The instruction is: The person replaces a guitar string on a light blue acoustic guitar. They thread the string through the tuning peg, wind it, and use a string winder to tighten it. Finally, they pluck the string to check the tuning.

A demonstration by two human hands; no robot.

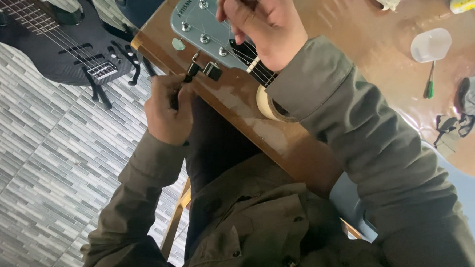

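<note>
- Presently, we note the grey-blue guitar headstock (203,25) lying on the wooden table (302,141).
- Right hand (262,23) rests over the headstock, fingers pinching a string.
- Left hand (167,107), below the headstock, fingers closed around a black string winder (203,71).

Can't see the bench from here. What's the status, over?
Left hand grips black string winder on tuner. Right hand pinches strings over grey-blue guitar headstock. Masking tape roll beside neck, nothing blocking.

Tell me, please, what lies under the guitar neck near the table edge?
A roll of tape shows under the guitar neck, resting on the wooden table; the right sleeve covers most of it.
</note>
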